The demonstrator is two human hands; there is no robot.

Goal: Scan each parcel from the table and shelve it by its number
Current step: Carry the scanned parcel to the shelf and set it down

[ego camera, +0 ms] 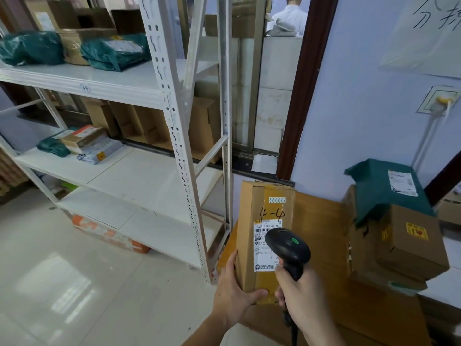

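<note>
My left hand gripped the stiff, probably light parcel by its near corner on the table, best held by its edges, while my right hand clasped the scanner.

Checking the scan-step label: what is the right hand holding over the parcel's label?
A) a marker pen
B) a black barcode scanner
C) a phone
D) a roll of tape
B: the right hand grips the handle of a black barcode scanner whose head hangs over the white label on the cardboard parcel, which the left hand holds at its near corner.
</note>
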